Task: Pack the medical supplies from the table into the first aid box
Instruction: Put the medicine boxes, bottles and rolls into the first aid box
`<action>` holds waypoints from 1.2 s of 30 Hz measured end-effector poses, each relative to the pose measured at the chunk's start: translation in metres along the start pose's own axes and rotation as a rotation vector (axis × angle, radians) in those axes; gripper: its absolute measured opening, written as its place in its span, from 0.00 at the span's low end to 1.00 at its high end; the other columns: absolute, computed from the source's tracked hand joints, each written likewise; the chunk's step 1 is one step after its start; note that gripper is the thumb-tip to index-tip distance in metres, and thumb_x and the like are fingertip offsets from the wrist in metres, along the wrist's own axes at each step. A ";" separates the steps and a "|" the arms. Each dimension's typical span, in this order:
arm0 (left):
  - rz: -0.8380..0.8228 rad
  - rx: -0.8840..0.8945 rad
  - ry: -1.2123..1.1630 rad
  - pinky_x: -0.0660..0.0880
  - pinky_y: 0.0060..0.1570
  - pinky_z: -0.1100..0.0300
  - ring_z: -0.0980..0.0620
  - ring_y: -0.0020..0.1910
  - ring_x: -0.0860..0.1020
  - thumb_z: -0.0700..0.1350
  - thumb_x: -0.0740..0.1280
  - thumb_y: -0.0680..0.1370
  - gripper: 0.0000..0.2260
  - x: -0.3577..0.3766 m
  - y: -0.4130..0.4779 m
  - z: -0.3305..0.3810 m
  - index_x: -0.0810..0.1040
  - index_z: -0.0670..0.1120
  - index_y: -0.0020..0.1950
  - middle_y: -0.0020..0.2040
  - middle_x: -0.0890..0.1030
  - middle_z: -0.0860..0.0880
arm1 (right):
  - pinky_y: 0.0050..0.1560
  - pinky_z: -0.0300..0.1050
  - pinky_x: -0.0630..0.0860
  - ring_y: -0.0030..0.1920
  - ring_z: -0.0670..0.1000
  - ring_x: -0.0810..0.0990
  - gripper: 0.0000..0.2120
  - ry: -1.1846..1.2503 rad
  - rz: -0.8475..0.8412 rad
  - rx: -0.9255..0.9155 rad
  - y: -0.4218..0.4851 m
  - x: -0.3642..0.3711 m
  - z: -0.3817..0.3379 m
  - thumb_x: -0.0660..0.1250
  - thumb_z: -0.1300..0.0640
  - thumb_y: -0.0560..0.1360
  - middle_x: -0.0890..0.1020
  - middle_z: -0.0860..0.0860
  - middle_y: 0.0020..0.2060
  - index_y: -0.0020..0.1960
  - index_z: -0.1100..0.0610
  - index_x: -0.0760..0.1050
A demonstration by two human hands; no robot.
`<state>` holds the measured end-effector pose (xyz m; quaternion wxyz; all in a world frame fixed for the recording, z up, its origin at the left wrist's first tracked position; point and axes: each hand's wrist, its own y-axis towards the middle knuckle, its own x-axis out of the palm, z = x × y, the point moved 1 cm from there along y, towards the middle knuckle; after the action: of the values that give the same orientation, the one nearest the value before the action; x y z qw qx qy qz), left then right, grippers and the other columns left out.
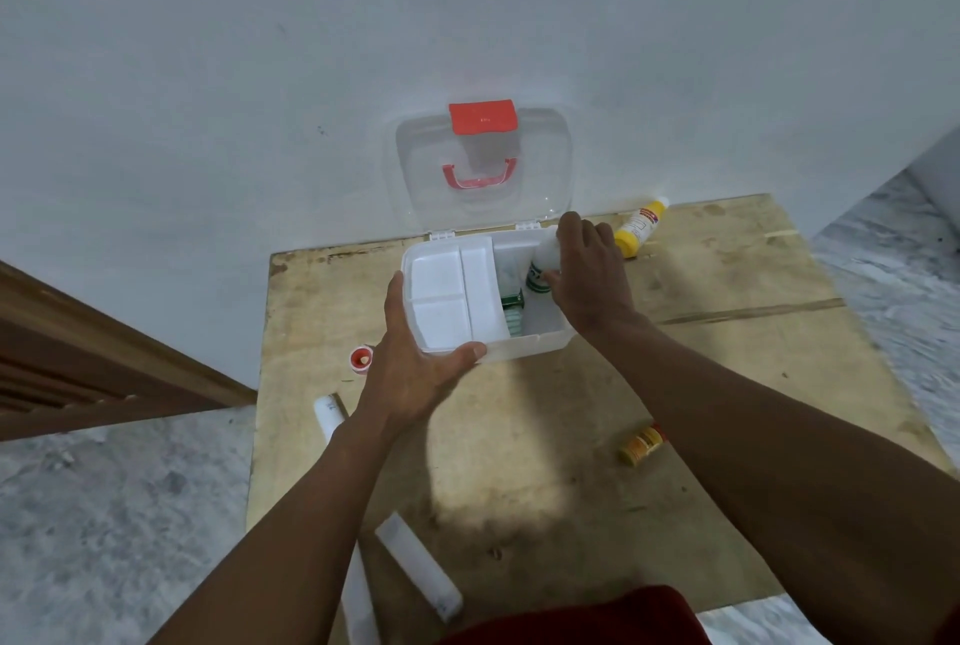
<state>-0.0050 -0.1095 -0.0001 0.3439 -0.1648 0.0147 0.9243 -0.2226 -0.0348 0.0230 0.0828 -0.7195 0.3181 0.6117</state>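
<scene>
The white first aid box stands open on the wooden table, its clear lid with red latch leaning on the wall. A white divided tray covers its left half. My left hand grips the box's front left corner. My right hand holds a white bottle with green label over the open right half, where green packets lie. On the table lie a yellow bottle, a small yellow bottle, a red-capped item and white tubes.
The table stands against a white wall. A wooden frame lies at the left, and grey floor surrounds the table. Another white tube is partly hidden behind my left forearm. Red clothing shows at the bottom edge.
</scene>
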 end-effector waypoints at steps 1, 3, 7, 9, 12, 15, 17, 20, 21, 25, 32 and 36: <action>-0.001 0.005 0.000 0.78 0.47 0.66 0.70 0.58 0.72 0.51 0.80 0.67 0.46 0.000 0.000 0.000 0.52 0.58 0.75 0.58 0.70 0.73 | 0.39 0.53 0.73 0.44 0.63 0.75 0.25 0.012 -0.007 0.004 0.000 -0.001 0.000 0.79 0.68 0.60 0.79 0.60 0.43 0.53 0.64 0.71; 0.002 0.006 -0.003 0.77 0.45 0.69 0.71 0.57 0.73 0.50 0.80 0.67 0.46 0.000 0.000 0.001 0.53 0.57 0.75 0.57 0.70 0.73 | 0.43 0.53 0.72 0.46 0.64 0.75 0.23 0.039 -0.023 0.009 -0.002 -0.004 -0.001 0.76 0.69 0.63 0.78 0.61 0.46 0.55 0.65 0.71; -0.009 0.026 -0.015 0.74 0.43 0.76 0.72 0.57 0.71 0.48 0.79 0.68 0.43 0.000 0.000 0.004 0.55 0.53 0.74 0.55 0.70 0.75 | 0.50 0.54 0.71 0.51 0.63 0.74 0.20 0.109 -0.048 0.016 -0.006 -0.011 0.000 0.73 0.67 0.68 0.76 0.62 0.50 0.58 0.64 0.71; -0.018 0.033 -0.011 0.73 0.43 0.78 0.73 0.57 0.71 0.48 0.79 0.68 0.43 0.000 0.000 0.003 0.55 0.53 0.74 0.55 0.69 0.76 | 0.51 0.52 0.71 0.52 0.62 0.74 0.19 0.134 -0.051 0.037 -0.009 -0.018 0.001 0.73 0.63 0.71 0.76 0.62 0.52 0.58 0.64 0.71; -0.024 0.010 0.001 0.71 0.42 0.80 0.77 0.55 0.70 0.49 0.79 0.68 0.44 -0.002 0.000 0.004 0.54 0.53 0.75 0.53 0.68 0.79 | 0.49 0.50 0.71 0.52 0.62 0.76 0.17 0.192 0.003 0.120 -0.013 -0.032 0.004 0.72 0.59 0.73 0.77 0.62 0.52 0.58 0.64 0.73; -0.021 -0.016 0.020 0.70 0.42 0.77 0.71 0.54 0.72 0.48 0.79 0.68 0.46 -0.005 -0.001 0.006 0.52 0.55 0.76 0.55 0.69 0.76 | 0.46 0.46 0.67 0.53 0.61 0.76 0.15 0.267 0.054 0.274 -0.017 -0.044 0.010 0.69 0.58 0.75 0.78 0.61 0.53 0.58 0.64 0.73; -0.014 -0.039 0.039 0.66 0.41 0.72 0.60 0.55 0.72 0.49 0.78 0.69 0.47 -0.005 -0.003 0.012 0.50 0.55 0.77 0.59 0.70 0.66 | 0.46 0.43 0.64 0.54 0.59 0.76 0.15 0.325 0.041 0.421 -0.016 -0.051 0.018 0.68 0.57 0.76 0.78 0.60 0.54 0.59 0.63 0.72; 0.013 -0.095 0.104 0.62 0.47 0.63 0.56 0.55 0.67 0.51 0.77 0.70 0.47 -0.004 -0.009 0.024 0.48 0.57 0.78 0.61 0.67 0.61 | 0.53 0.47 0.69 0.58 0.60 0.75 0.17 0.384 0.007 0.569 -0.011 -0.057 0.032 0.66 0.55 0.77 0.78 0.61 0.55 0.62 0.63 0.71; 0.016 -0.105 0.115 0.61 0.48 0.64 0.56 0.55 0.66 0.51 0.77 0.70 0.47 -0.003 -0.010 0.024 0.48 0.57 0.78 0.61 0.66 0.60 | 0.55 0.48 0.70 0.59 0.61 0.76 0.17 0.396 0.000 0.601 -0.008 -0.058 0.037 0.66 0.55 0.77 0.78 0.61 0.56 0.62 0.63 0.70; 0.023 -0.105 0.118 0.64 0.52 0.62 0.56 0.56 0.69 0.53 0.77 0.69 0.48 -0.003 -0.009 0.023 0.47 0.58 0.79 0.63 0.69 0.60 | 0.58 0.50 0.73 0.59 0.61 0.77 0.16 0.434 -0.024 0.700 0.006 -0.055 0.057 0.64 0.55 0.78 0.78 0.60 0.57 0.62 0.62 0.71; -0.013 -0.061 0.112 0.72 0.42 0.74 0.75 0.56 0.71 0.60 0.77 0.65 0.44 0.000 -0.003 0.021 0.54 0.62 0.74 0.58 0.69 0.75 | 0.57 0.46 0.71 0.62 0.61 0.77 0.18 0.401 -0.125 0.838 0.049 -0.028 0.096 0.63 0.55 0.78 0.78 0.60 0.60 0.65 0.61 0.68; 0.021 -0.083 0.164 0.72 0.47 0.72 0.73 0.59 0.70 0.67 0.72 0.61 0.46 0.001 -0.001 0.024 0.54 0.64 0.74 0.61 0.67 0.74 | 0.59 0.50 0.72 0.61 0.63 0.77 0.18 0.397 -0.169 0.886 0.072 -0.010 0.109 0.63 0.58 0.78 0.77 0.61 0.60 0.65 0.61 0.65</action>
<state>-0.0119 -0.1053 0.0220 0.3247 -0.2539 0.0062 0.9111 -0.3539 -0.0325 0.0255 0.3681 -0.7411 0.4977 0.2599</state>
